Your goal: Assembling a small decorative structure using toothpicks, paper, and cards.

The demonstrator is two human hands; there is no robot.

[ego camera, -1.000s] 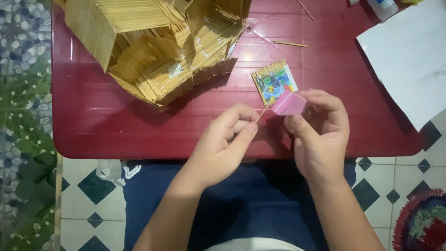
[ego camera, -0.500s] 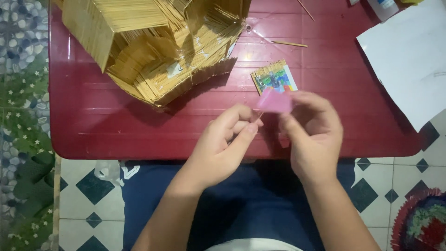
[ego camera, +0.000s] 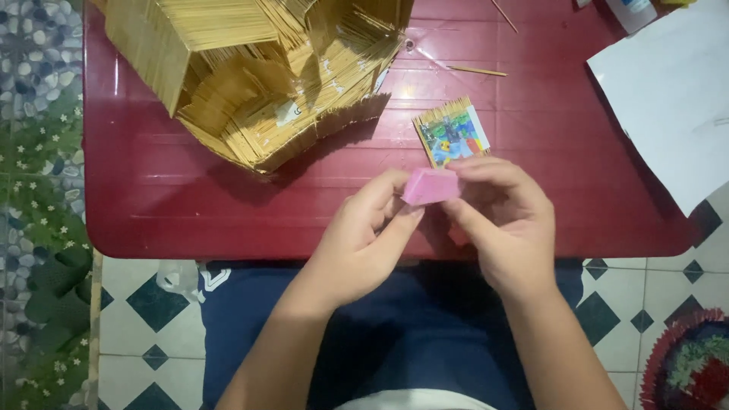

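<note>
Above the red surface [ego camera: 190, 205], both hands, left [ego camera: 364, 243] and right [ego camera: 509, 220], pinch a pink block [ego camera: 430, 186] between closed fingers; stick house [ego camera: 250, 68] stands behind, picture card [ego camera: 453, 137] nearby.

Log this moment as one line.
both hands hold pink block | over red table | stick house behind | picture card beside

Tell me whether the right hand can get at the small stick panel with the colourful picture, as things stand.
Probably yes. The panel lies flat on the red table just beyond the right hand, with nothing between them. But that hand and the left hand both grip the pink block, so its fingers are occupied.
</note>
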